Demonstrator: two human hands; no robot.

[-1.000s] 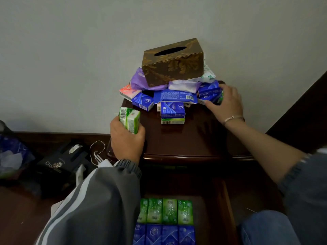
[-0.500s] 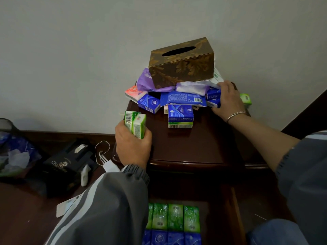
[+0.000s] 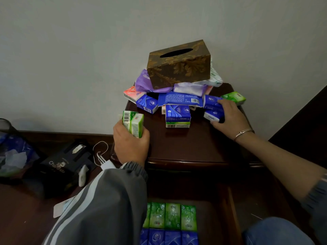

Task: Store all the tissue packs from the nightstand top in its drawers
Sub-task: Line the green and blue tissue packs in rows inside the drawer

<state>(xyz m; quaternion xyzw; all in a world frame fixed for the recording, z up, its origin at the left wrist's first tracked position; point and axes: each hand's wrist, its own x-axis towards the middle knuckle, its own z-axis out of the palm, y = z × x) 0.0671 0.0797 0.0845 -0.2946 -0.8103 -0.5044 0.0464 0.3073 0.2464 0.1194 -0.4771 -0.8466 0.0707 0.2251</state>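
Observation:
My left hand (image 3: 131, 144) grips two green tissue packs (image 3: 133, 123) upright at the left front corner of the dark wooden nightstand (image 3: 191, 147). My right hand (image 3: 230, 117) holds blue tissue packs (image 3: 213, 107) at the right of the pile, with a green pack (image 3: 234, 97) lying just behind it. More blue packs (image 3: 177, 113), a long blue pack (image 3: 180, 99), a pink pack (image 3: 132, 93) and purple and white soft packs (image 3: 144, 82) are heaped at the back. Below, the open drawer (image 3: 230, 209) holds a row of green packs (image 3: 172, 216) and a row of blue packs (image 3: 169, 237).
A brown patterned tissue box (image 3: 178, 62) sits on top of the pile against the wall. On the floor at left are a black box (image 3: 65, 160), a white cable (image 3: 100, 152) and a bin with a blue bag (image 3: 12, 152). My knee (image 3: 276, 232) is at bottom right.
My right hand has pulled blue packs forward from the pile's right side, uncovering the green pack behind. My left hand keeps hold of the green packs in much the same place.

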